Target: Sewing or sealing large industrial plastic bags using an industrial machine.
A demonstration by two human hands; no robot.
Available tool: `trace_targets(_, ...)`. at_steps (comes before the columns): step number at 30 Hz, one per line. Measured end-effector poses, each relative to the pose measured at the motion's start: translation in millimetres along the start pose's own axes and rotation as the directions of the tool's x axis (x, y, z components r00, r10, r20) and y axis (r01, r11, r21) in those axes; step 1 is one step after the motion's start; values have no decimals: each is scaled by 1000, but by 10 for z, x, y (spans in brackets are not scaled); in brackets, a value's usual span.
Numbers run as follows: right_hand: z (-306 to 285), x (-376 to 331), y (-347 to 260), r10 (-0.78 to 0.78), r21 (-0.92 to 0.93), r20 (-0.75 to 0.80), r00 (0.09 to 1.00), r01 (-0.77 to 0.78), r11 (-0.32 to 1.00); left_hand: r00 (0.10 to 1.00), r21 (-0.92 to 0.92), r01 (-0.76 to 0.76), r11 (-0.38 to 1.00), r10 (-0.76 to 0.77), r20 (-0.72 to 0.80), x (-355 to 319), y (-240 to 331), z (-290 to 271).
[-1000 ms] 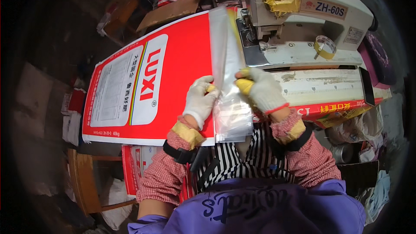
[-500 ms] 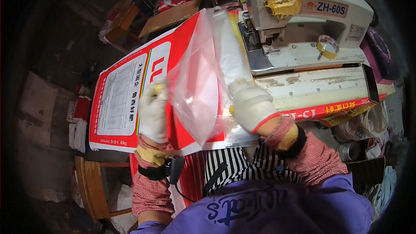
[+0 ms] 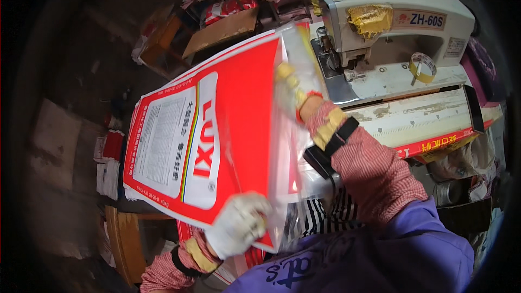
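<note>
A large red and white printed sack point(image 3: 244, 87) lies slanted in front of me, its right-hand end lifted. Clear plastic film point(image 3: 296, 184) shows along that end. My left hand point(image 3: 239, 225), in a white glove, is closed on the sack's near right corner. Farther away, my right hand point(image 3: 290, 92), gloved with yellow fingertips, is at the far part of the same end, its fingers bent against the edge; partly blurred, it seems to grip the sack and film there. More film and a pale sheet lie beyond it.
A pale industrial sewing machine point(image 3: 412, 2) stands at the right, with a tape roll point(image 3: 426, 78) on its bed. Below it runs a worn white board point(image 3: 418, 116). Wooden furniture point(image 3: 124, 244) stands near left, and a brown board point(image 3: 222, 31) lies at the back.
My left hand has moved nearer to me and right, onto the sack's near corner. My right hand has gone farther away along the end. The film no longer stands raised over the sack.
</note>
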State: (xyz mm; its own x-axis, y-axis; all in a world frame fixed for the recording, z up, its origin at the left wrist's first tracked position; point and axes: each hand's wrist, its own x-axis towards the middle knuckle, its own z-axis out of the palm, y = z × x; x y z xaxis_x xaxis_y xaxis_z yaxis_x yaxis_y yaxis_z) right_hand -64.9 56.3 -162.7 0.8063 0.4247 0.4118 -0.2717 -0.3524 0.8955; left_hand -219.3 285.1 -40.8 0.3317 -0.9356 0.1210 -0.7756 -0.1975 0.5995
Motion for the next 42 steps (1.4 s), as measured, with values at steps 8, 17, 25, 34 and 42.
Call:
trace_targets(8, -496, 46, 560, -308, -608, 577, 757, 146, -780, 896, -328, 310, 892, -159, 415, 501, 112, -323)
trace_targets(17, -820, -59, 867, -8, 383, 459, 889, -206, -901, 995, 993, -68, 92, -70, 75, 2395, -444, -735)
trace_targets(25, -778, -261, 855, -244, 23, 167, 955, -251, -968, 991, 999, 38, 20, -127, -35, 2522, -550, -835)
trace_targets(34, -1055, -214, 225, 389, 841, -157, 908, 329, -429, 884, 950, 302, 84, -399, -246, 3029, -853, -1147)
trace_targets(42, -1173, -1233, 626, 51, 639, -7, 999, 44, -768, 912, 924, 358, -138, -163, -378, 3153, 275, -2127)
